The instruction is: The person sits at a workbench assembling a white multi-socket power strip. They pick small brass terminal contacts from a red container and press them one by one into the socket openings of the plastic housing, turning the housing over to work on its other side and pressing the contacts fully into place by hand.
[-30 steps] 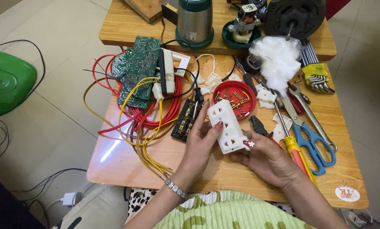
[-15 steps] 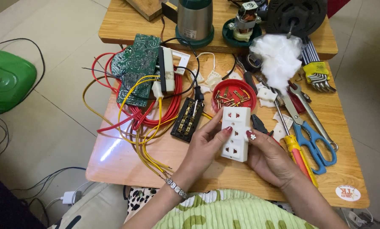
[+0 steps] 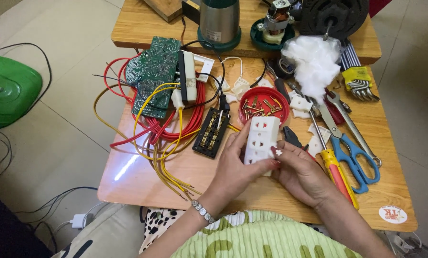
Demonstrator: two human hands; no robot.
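Since a second ago the white socket plate (image 3: pixel 261 140) has been turned from a slant to stand nearly upright between the hands, its face with the pin holes toward the camera, and it now sits a little farther right, just near of the red dish (image 3: pixel 263 103). Left hand (image 3: pixel 233 165) holds the plate's left edge, fingers curled behind it and thumb along the side, so its grip is closed on the plate. Right hand (image 3: pixel 302 172) closes on the plate's lower right edge, a painted fingernail resting at the rim. Both hands hover over the wooden tabletop (image 3: pixel 252 191), near the person's lap.

Left of the plate lies a black socket base (image 3: pixel 211 133) with brass strips, and beyond it a tangle of red and yellow wires (image 3: pixel 166 129) runs under a green circuit board (image 3: pixel 155 76). The red dish holds small brass parts. To the right of the hands lie a yellow-and-red screwdriver (image 3: pixel 336 172), blue-handled scissors (image 3: pixel 352 160) and a spanner (image 3: pixel 355 126). A wad of white stuffing (image 3: pixel 314 62) sits at the far right, with a steel jar on a green base (image 3: pixel 219 21) at the far edge
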